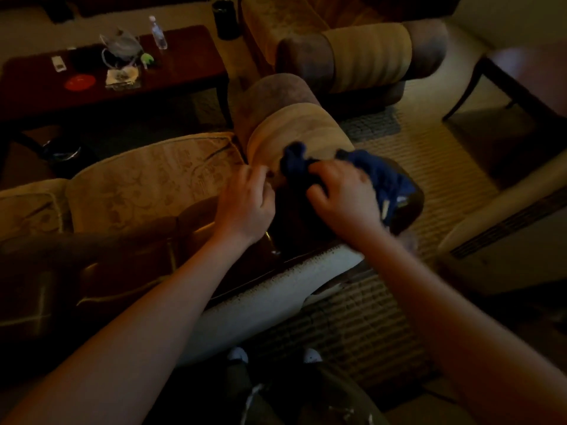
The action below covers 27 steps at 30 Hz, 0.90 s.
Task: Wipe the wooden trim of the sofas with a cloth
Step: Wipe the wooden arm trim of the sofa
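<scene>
Head view: right hand point(343, 194) bunched round blue cloth point(383, 176) on wooden trim point(411, 207); soft, light, best gripped wadded. Left hand point(245, 204) loosely curled, contents indiscernible.

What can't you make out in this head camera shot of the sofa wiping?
- Wooden trim under the blue cloth: mostly covered by cloth and right hand, and dark.
- Left hand fingertips: motion-blurred; whether they hold anything is unclear.
- Small items on the coffee table: too small and dim to identify, apart from a bottle.
- Top right corner: a blurred object, cut off by the edge.

Water bottle point(158, 33) stands on coffee table point(184, 65).
</scene>
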Motion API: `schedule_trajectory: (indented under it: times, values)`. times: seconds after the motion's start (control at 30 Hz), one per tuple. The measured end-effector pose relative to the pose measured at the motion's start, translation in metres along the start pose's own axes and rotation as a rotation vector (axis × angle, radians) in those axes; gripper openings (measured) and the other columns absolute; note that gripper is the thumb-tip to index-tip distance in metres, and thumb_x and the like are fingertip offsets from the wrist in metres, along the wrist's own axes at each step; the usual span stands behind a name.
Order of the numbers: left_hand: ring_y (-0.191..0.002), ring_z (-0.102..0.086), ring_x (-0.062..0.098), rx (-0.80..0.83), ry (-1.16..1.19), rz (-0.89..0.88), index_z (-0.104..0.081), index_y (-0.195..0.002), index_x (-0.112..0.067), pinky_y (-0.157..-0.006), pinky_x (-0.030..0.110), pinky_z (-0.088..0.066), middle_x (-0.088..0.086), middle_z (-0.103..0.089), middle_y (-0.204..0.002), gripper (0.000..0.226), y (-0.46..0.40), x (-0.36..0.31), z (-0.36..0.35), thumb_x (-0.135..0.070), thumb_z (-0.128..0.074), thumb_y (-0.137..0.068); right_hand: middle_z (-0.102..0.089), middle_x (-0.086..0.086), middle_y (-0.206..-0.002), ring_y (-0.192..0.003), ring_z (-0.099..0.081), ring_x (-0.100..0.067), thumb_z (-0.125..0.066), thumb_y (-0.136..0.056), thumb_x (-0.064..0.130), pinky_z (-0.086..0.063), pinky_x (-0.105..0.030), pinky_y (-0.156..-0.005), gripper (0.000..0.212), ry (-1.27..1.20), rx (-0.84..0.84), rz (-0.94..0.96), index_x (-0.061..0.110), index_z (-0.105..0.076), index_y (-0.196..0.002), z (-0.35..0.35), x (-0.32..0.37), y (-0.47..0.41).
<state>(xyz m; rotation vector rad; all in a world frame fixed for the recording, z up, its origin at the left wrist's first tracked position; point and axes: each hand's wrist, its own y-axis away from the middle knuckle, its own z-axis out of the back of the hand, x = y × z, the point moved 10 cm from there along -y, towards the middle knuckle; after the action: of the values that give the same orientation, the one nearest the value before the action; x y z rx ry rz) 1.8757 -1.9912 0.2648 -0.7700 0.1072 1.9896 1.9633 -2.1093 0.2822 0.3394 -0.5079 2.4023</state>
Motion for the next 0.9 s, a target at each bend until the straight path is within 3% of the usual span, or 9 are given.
schedule_trajectory:
  times: [0.23, 0.3, 0.43, 0.5, 0.57, 0.63, 0.73, 0.83, 0.9]
  values:
    - [-0.122, -0.047, 0.035, 0.154, -0.064, -0.423, -0.044, -0.135, -0.012, -0.1, 0.051, -0.041, 0.02, -0.044, -0.136, 0.054, 0.012, -0.047, -0.012, -0.026, -0.035, -0.084, -0.039, -0.001, -0.144, -0.139, -0.022, -0.009, -0.029, -0.099, 0.036, -0.016, -0.04, -0.112, 0.043, -0.093, -0.487, -0.168, 0.02, -0.038, -0.138, -0.018, 0.0, 0.09]
    - [-0.134, -0.036, 0.031, 0.208, -0.028, -0.479, -0.034, -0.143, -0.019, -0.107, 0.048, -0.034, 0.018, -0.033, -0.147, 0.053, 0.016, -0.05, -0.018, -0.031, -0.032, -0.091, -0.038, -0.006, -0.146, -0.138, -0.023, -0.01, -0.03, -0.097, 0.03, -0.018, -0.034, -0.111, 0.044, -0.311, -0.658, -0.465, 0.016, -0.04, -0.138, -0.004, -0.05, 0.083]
    - [-0.137, -0.03, 0.027, 0.278, -0.006, -0.491, -0.032, -0.146, -0.022, -0.108, 0.043, -0.032, 0.015, -0.027, -0.151, 0.056, 0.017, -0.051, -0.023, -0.04, -0.025, -0.094, -0.029, -0.007, -0.149, -0.14, -0.023, -0.019, -0.026, -0.103, 0.018, -0.016, -0.001, -0.1, 0.044, -0.831, -0.949, -0.951, 0.005, -0.022, -0.145, -0.011, -0.097, 0.099]
    - [-0.137, -0.03, 0.026, 0.303, -0.021, -0.486, -0.034, -0.145, -0.021, -0.108, 0.042, -0.031, 0.014, -0.028, -0.151, 0.06, 0.017, -0.051, -0.026, -0.044, -0.021, -0.092, -0.043, -0.004, -0.132, -0.123, -0.04, -0.016, -0.026, -0.103, 0.013, -0.024, 0.004, -0.089, 0.039, -0.879, -0.925, -1.096, 0.002, -0.029, -0.14, -0.031, -0.064, 0.113]
    - [-0.136, -0.033, 0.025, 0.305, -0.022, -0.493, -0.037, -0.143, -0.019, -0.109, 0.044, -0.032, 0.014, -0.031, -0.15, 0.062, 0.017, -0.05, -0.026, -0.045, -0.018, -0.09, -0.054, -0.003, -0.103, -0.089, -0.051, -0.01, -0.028, -0.102, 0.012, -0.038, -0.017, -0.083, 0.025, -0.925, -0.838, -1.178, 0.008, -0.049, -0.115, -0.069, -0.002, 0.13]
    - [-0.135, -0.035, 0.025, 0.307, -0.016, -0.509, -0.041, -0.142, -0.017, -0.108, 0.046, -0.033, 0.013, -0.034, -0.148, 0.064, 0.02, -0.048, -0.026, -0.046, -0.017, -0.09, -0.05, 0.002, -0.081, -0.071, -0.048, -0.007, -0.03, -0.101, 0.015, -0.037, -0.029, -0.076, 0.023, -0.859, -0.681, -1.192, 0.016, -0.05, -0.09, -0.097, 0.07, 0.145]
    - [-0.136, -0.034, 0.024, 0.31, 0.006, -0.52, -0.043, -0.14, -0.016, -0.11, 0.046, -0.029, 0.012, -0.035, -0.148, 0.064, 0.022, -0.045, -0.025, -0.046, -0.017, -0.09, -0.049, 0.001, -0.083, -0.081, -0.048, -0.013, -0.023, -0.102, 0.014, -0.042, -0.03, -0.085, 0.028, -0.767, -0.524, -1.141, 0.015, -0.051, -0.095, -0.097, 0.084, 0.136]
    - [-0.137, -0.028, 0.021, 0.328, -0.005, -0.5, -0.041, -0.141, -0.019, -0.112, 0.041, -0.021, 0.009, -0.032, -0.15, 0.058, 0.019, -0.043, -0.029, -0.041, -0.021, -0.091, -0.053, -0.006, -0.099, -0.092, -0.052, 0.001, -0.019, -0.103, 0.015, -0.039, -0.012, -0.086, 0.037, -0.669, -0.688, -1.161, 0.001, -0.047, -0.122, -0.043, 0.003, 0.122]
    - [-0.138, -0.027, 0.019, 0.324, -0.016, -0.503, -0.041, -0.141, -0.021, -0.111, 0.038, -0.018, 0.006, -0.031, -0.15, 0.057, 0.017, -0.044, -0.03, -0.04, -0.021, -0.091, -0.05, -0.01, -0.124, -0.115, -0.047, -0.009, -0.02, -0.104, 0.02, -0.032, -0.017, -0.088, 0.039, -0.539, -0.771, -1.194, 0.003, -0.041, -0.132, -0.012, -0.042, 0.116]
